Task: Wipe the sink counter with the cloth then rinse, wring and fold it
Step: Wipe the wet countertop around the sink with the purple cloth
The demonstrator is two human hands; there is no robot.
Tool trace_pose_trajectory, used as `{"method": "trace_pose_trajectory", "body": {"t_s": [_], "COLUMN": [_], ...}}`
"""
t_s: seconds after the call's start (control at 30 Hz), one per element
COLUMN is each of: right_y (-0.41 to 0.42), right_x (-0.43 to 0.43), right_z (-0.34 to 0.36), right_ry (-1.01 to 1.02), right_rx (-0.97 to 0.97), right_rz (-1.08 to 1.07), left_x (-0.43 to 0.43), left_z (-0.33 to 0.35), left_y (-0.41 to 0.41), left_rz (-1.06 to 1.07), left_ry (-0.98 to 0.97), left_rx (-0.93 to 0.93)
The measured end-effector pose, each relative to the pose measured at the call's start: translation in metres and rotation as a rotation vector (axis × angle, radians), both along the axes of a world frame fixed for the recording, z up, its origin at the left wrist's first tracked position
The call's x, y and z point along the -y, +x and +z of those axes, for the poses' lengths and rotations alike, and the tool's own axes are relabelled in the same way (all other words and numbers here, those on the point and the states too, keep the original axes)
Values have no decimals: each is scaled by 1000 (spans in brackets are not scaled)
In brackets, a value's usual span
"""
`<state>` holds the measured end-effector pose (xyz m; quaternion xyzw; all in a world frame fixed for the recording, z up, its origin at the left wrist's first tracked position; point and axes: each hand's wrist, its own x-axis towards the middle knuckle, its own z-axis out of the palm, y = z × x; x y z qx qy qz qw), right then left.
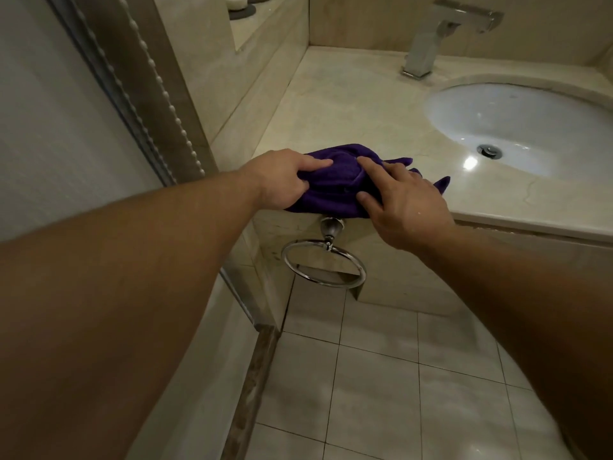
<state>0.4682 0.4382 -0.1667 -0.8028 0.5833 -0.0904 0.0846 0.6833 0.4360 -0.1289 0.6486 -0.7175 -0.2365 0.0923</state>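
A purple cloth (338, 184) lies bunched on the front left corner of the beige marble counter (331, 104), its edge hanging slightly over the front. My left hand (282, 180) grips the cloth's left side, index finger stretched on top and thumb tucked under a fold. My right hand (401, 200) rests on the cloth's right side with fingers spread and fairly straight, thumb along the front edge. A corner of the cloth sticks out past my right hand toward the sink (517, 127).
The white oval sink has a metal drain (489, 150), and a square chrome faucet (431, 38) stands behind it. A chrome towel ring (325, 260) hangs below the counter front. A wall and ledge rise at the left. Tiled floor lies below.
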Motion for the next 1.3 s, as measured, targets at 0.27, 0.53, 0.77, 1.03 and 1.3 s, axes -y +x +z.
{"method": "trace_pose_trajectory", "body": {"t_s": [0.27, 0.53, 0.77, 1.03, 1.3], "right_y": [8, 4, -12, -31, -51], "right_x": [-24, -62, -72, -69, -12], "right_z": [4, -9, 20, 66, 103], "right_ry": [-20, -33, 108, 76, 42], "right_rx": [83, 191, 163, 78, -98], "right_rz": [-53, -20, 31, -13, -109], "left_x": [-18, -56, -60, -41, 24], "left_z": [-4, -17, 14, 57, 64], "left_y": [-13, -22, -22, -28, -41], "left_rz": [102, 109, -50, -179, -199], "left_ry": [-87, -188, -55, -91, -57], "left_rx": [-20, -83, 40, 53, -63]}}
